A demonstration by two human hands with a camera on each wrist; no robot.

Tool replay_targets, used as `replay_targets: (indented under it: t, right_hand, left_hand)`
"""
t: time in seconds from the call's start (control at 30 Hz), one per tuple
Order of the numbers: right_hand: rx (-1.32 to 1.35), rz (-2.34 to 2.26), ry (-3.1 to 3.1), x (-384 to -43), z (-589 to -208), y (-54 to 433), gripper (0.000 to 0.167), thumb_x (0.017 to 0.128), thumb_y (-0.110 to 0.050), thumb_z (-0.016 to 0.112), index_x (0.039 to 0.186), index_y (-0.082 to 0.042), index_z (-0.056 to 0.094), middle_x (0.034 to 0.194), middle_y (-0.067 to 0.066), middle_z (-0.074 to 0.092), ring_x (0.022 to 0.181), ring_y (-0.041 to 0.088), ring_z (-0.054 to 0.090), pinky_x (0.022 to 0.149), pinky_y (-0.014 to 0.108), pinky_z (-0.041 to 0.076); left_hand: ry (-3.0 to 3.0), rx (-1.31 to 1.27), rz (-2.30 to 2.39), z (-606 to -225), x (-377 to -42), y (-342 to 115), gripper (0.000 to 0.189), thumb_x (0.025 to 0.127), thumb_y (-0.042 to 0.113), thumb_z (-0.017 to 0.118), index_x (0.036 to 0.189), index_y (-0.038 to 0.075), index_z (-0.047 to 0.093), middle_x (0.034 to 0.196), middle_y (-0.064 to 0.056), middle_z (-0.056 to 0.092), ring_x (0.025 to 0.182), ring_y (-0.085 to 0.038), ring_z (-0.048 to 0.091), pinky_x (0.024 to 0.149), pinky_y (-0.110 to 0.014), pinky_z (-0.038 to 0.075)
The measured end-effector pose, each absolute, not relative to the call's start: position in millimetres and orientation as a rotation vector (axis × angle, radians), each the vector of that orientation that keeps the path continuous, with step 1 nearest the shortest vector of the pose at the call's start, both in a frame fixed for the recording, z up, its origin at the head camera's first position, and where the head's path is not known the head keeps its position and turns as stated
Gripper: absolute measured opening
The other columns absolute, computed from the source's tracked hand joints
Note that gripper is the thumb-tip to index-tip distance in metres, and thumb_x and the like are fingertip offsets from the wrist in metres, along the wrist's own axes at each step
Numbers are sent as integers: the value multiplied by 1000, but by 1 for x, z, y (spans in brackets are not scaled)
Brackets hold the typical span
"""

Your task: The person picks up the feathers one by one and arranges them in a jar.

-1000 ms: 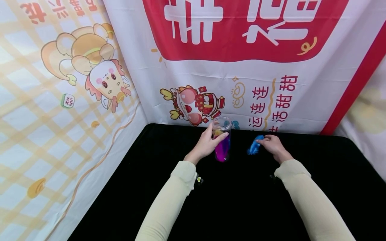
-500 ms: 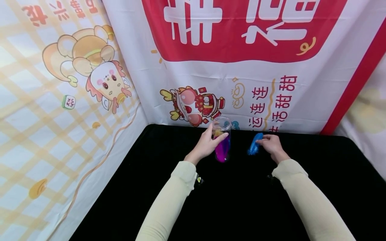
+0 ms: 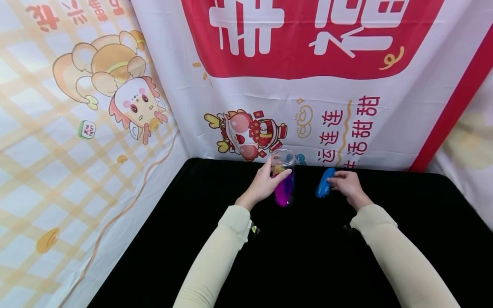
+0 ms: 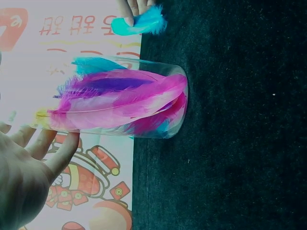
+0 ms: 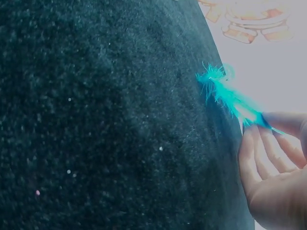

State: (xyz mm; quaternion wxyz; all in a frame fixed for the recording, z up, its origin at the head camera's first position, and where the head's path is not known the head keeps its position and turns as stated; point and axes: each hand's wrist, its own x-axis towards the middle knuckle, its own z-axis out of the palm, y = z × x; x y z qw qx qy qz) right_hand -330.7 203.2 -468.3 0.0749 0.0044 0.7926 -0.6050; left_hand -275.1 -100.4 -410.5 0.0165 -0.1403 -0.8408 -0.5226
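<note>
A clear jar [image 3: 283, 158] stands upright near the table's far edge, its mouth uncovered. Inside it are several feathers [image 4: 120, 96], pink, purple and blue, with a bit of yellow near the top. My left hand [image 3: 264, 182] grips the jar from its left side, thumb across the front. To the right of the jar, my right hand [image 3: 348, 187] pinches a single blue feather [image 3: 325, 183] between thumb and fingers. Its fluffy end points down and left in the head view. In the right wrist view the feather [image 5: 235, 103] sticks out past the fingertips.
The table [image 3: 300, 256] is covered in black cloth. A white and red printed cloth [image 3: 319, 98] hangs right behind its far edge. Another printed cloth [image 3: 96, 171] in a yellow check borders the left side.
The blue feather in my right hand has turned slightly, with its upper end now higher and its broad side more visible. My left hand and the jar stay in place.
</note>
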Motion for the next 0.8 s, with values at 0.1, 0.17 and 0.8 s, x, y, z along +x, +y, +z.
replay_targets:
  t: [0.1,0.17,0.8]
  right_hand:
    - [-12,-1871,2311,-329,-464,202,42,99,-9,68,130,15,55,93,-4,67,77,4,69,76,25,60]
    - [-22,-1891,2281,-329,-461,202,39,99,-9,68,129,14,56,87,-7,68,76,5,70,75,25,60]
    - [-187,-1809,2333,-321,-428,197,38,103,-19,64,125,11,59,101,1,72,86,9,70,85,33,60]
  left_hand:
    - [-2621,-423,-1622,-410,-275,-100,86,97,60,61,163,22,22,155,5,45,138,-18,47,112,-44,42]
    - [-2621,-420,-1619,-409,-274,-100,85,97,59,61,163,23,22,155,6,45,138,-18,47,112,-44,42]
    - [-2608,-451,-1625,-412,-275,-101,84,98,59,60,163,23,21,157,1,44,142,-21,43,116,-47,38]
